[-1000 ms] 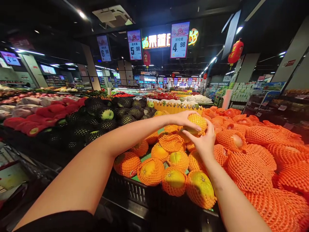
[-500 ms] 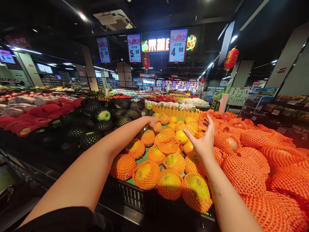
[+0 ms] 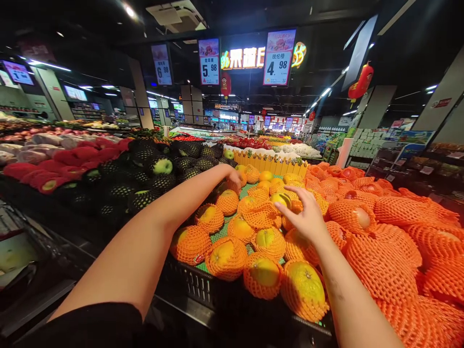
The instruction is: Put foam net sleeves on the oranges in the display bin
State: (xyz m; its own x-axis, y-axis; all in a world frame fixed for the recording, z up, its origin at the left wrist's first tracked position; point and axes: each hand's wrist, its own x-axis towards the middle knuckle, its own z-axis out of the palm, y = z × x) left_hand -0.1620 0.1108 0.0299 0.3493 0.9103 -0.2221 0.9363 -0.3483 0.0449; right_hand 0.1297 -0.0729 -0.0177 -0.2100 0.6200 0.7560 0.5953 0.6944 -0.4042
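My left hand (image 3: 231,173) reaches in from the left at the far left side of the orange display. Its fingers are bent down around an orange (image 3: 232,186) in a foam net, which is partly hidden beneath the hand. My right hand (image 3: 304,210) hovers over the right side, open, with thumb and forefinger apart. Between and below those fingers lies a yellowish orange (image 3: 280,198), partly in shadow; I see no grip on it. Several netted oranges (image 3: 268,242) lie around both hands on a green mat (image 3: 219,233) in a black crate (image 3: 198,285).
Green apples in black nets (image 3: 163,166) are piled on the left. Fruit in orange-red foam nets (image 3: 384,256) is heaped on the right, beside my right forearm. A low yellow picket fence (image 3: 270,163) edges the back of the oranges. Price signs (image 3: 279,58) hang above.
My left hand has shifted slightly left with the orange, baring green mat where it lay. My right hand has tipped down and left, its fingers lowering towards the oranges. The view has shifted slightly.
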